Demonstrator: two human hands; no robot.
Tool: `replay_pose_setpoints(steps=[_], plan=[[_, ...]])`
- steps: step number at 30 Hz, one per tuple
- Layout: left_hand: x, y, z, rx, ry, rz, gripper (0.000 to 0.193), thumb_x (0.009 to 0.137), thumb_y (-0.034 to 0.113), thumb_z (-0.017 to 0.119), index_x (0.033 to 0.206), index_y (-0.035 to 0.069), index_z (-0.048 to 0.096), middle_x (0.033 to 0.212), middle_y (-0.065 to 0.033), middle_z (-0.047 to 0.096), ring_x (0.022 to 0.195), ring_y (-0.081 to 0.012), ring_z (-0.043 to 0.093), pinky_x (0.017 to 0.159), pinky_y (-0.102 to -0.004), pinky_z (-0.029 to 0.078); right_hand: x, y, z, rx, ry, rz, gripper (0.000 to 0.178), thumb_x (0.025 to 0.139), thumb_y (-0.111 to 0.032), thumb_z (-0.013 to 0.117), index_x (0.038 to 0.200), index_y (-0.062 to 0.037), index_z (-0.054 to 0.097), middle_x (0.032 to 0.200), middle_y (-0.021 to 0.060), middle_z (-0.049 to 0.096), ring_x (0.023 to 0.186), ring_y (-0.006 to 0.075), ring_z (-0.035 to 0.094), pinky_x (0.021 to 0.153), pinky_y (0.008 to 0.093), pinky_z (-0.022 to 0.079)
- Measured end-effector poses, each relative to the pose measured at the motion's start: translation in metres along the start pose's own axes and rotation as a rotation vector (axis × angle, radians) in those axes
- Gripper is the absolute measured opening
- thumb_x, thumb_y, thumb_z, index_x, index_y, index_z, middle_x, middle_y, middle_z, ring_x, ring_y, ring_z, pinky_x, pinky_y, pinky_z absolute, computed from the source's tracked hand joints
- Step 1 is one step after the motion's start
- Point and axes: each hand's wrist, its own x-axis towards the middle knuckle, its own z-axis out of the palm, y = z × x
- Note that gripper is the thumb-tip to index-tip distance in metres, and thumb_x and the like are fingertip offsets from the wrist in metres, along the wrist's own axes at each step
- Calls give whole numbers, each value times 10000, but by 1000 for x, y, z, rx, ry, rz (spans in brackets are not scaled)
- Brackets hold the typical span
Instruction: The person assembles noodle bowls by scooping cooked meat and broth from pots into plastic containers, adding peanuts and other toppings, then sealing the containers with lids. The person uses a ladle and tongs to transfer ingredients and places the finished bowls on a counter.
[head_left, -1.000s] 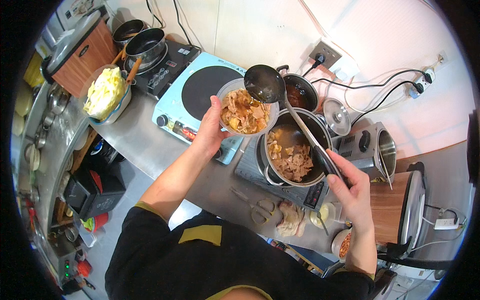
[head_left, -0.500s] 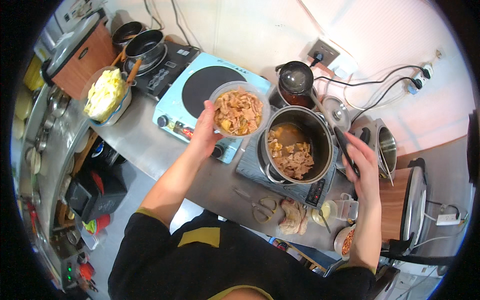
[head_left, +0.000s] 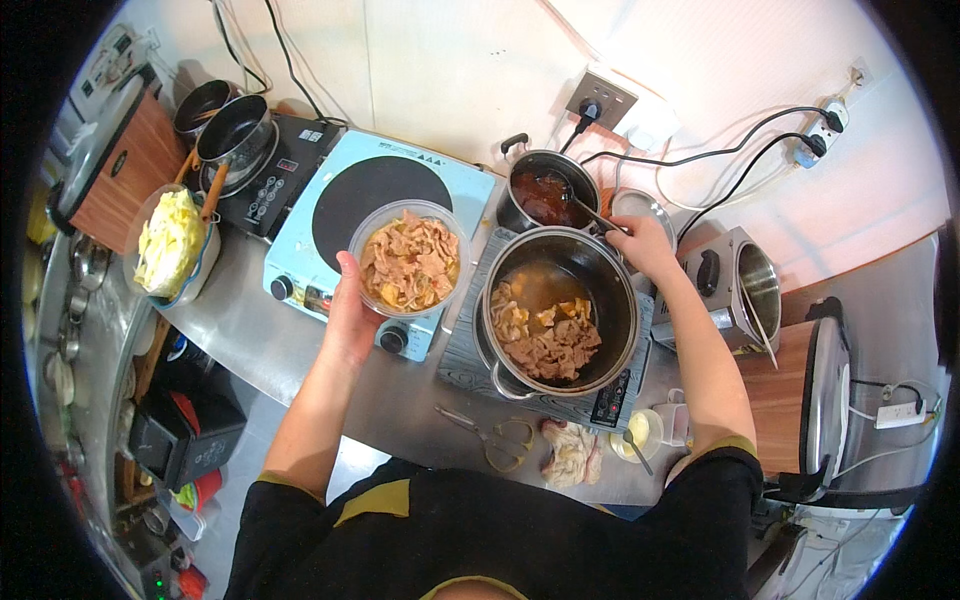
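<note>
My left hand (head_left: 350, 320) grips the filled clear bowl (head_left: 410, 258); my right hand (head_left: 640, 245) has moved the ladle (head_left: 580, 205) into the sauce pot (head_left: 545, 192), pinching its handle.

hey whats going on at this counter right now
A person stands at a steel counter with several cookers. Their left hand holds up a clear round container filled with sliced meat in sauce, over the light blue hotplate. Their right hand grips the handle of a ladle whose bowl sits in a small pot of red sauce. In front of them is a large steel pot of meat and broth. Scissors lie near the counter edge.
</note>
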Motion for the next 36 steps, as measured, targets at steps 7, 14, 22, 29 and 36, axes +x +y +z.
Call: replay_pose_setpoints(steps=[7, 14, 22, 29, 36], plan=[[9, -4, 5, 3, -49, 31, 803, 875, 695, 334, 1379, 70, 372, 1340, -77, 498, 1216, -213, 504, 975, -417, 427, -26, 3, -28, 1074, -109, 573, 288, 842, -183, 582, 1071, -11, 607, 623, 33, 547, 357, 79, 322, 334, 230, 207], [13, -10, 8, 20, -35, 17, 766, 870, 708, 335, 1354, 120, 414, 1326, -33, 499, 1228, -183, 475, 954, -468, 413, -83, -35, -72, 1357, -141, 512, 358, 902, -222, 516, 1174, 10, 535, 663, 62, 553, 350, 42, 297, 318, 186, 218], [1, -1, 15, 68, 73, 2, 761, 828, 743, 398, 1280, 136, 481, 1239, -28, 544, 1127, -191, 502, 848, -438, 430, -152, -118, -84, 1429, -240, 457, 477, 900, -234, 544, 1272, 54, 467, 677, 88, 545, 363, 47, 319, 322, 185, 240], [-18, 12, 29, 130, 95, -14, 756, 808, 768, 397, 1184, 130, 551, 1083, -20, 619, 974, -161, 576, 731, -382, 477, -190, -167, -67, 1254, -348, 421, 401, 906, -165, 545, 1269, 4, 528, 688, 69, 572, 424, 43, 353, 382, 181, 247], [-25, 10, 15, 100, 6, -38, 757, 862, 727, 297, 1369, 173, 399, 1364, -31, 459, 1251, -208, 429, 951, -482, 378, -212, -180, -58, 1284, -272, 460, 414, 907, -187, 532, 1262, 25, 519, 685, 102, 575, 390, 52, 346, 354, 181, 245]])
